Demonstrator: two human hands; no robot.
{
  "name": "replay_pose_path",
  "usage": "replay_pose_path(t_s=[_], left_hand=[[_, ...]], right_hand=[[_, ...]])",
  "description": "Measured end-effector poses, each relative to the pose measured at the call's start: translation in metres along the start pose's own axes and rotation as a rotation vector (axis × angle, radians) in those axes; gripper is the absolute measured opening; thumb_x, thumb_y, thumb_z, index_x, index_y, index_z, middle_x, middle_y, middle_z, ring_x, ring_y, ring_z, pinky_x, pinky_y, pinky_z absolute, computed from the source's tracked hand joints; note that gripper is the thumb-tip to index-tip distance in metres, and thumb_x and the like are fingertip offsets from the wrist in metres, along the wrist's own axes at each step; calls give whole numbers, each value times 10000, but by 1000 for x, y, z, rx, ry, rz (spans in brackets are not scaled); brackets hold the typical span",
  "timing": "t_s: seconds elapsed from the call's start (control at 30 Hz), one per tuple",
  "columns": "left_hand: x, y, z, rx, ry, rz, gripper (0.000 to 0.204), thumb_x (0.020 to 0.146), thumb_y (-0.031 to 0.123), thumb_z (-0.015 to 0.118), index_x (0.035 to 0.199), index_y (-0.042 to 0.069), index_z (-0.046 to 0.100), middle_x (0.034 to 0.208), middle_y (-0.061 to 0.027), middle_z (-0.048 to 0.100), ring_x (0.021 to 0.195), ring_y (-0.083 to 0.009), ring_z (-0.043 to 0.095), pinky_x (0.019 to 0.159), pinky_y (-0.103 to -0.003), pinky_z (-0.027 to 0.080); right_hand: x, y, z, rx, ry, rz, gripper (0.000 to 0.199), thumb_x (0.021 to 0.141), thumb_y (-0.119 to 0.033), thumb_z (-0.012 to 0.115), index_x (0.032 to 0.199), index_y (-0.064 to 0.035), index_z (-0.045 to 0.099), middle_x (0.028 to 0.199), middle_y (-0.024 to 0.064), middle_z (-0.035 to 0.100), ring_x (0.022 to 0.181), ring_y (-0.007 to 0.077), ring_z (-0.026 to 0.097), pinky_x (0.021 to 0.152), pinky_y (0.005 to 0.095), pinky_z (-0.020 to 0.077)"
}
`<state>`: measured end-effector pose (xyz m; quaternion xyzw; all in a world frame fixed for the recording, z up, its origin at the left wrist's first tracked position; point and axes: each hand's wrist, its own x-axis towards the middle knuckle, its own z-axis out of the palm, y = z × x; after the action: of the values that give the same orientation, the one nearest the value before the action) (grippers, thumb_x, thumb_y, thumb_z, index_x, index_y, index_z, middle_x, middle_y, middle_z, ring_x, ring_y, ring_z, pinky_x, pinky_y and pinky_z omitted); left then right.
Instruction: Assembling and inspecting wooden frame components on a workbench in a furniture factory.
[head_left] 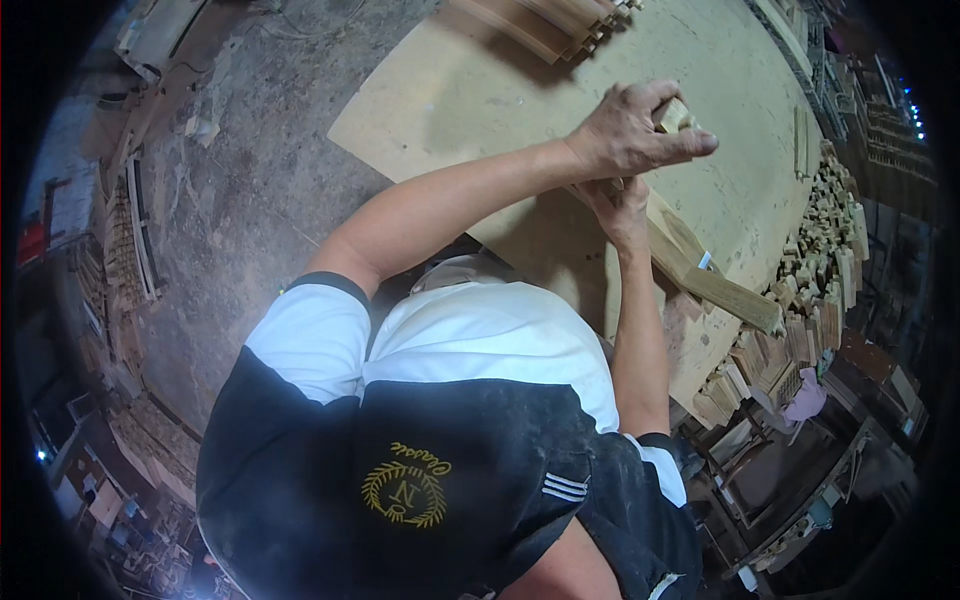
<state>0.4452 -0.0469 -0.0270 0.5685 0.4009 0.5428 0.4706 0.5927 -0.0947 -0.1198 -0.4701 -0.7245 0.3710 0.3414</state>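
Note:
Over the pale board, my left hand (640, 135) is closed around a piece of wood (678, 115), whose light end shows between thumb and fingers. Just below it, my right hand (622, 205) has its fingers curled; the left hand and wrist partly cover it, so what it grips is not plain. Beside the right forearm, a flat wooden strip (672, 235) lies slanting on the board. Across its lower end rests a shorter wooden piece (735, 297), with a small white-and-blue object (705, 260) next to it.
The pale board (440, 100) forms the work surface. A bundle of brown wooden strips (545, 25) lies at its far edge. Many cut wood pieces (825, 240) are stacked along the right side, with a pink cloth (805, 397) near them. Grey concrete floor (250, 150) extends on the left.

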Motion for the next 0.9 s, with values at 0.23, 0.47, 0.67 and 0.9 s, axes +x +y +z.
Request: replay_pose_path(t_s=[0.23,0.47,0.67,0.9], left_hand=[[21,7,-38,-355,344,128,453,864,476,697,750,62,554,689,-4,565,631,-114,559,543,-283,469],[2,10,-45,-1216,760,-174,511,958,526,388,1042,63,586,960,-131,640,911,-276,634,892,-460,504],[-65,-76,-67,-441,680,-345,468,1004,463,424,1155,54,595,1129,-93,639,1022,-187,609,885,-318,464],[-50,-62,-43,-181,57,-97,475,989,442,490,1114,6,630,1021,-99,683,988,-198,638,919,-346,476]], right_hand=[[-3,5,3,259,14,140,866,684,-126,869,1412,-45,408,1232,136,614,1152,296,597,993,380,466],[13,-58,-11,976,382,84,886,654,-56,881,1415,-62,428,1327,141,526,1243,267,523,1000,384,471],[12,-56,-63,467,399,-27,507,790,81,718,1247,-17,521,1112,105,633,1014,216,645,918,355,558],[22,-68,-75,202,78,20,489,776,80,730,1210,-5,521,1088,96,656,1026,185,657,922,317,535]])
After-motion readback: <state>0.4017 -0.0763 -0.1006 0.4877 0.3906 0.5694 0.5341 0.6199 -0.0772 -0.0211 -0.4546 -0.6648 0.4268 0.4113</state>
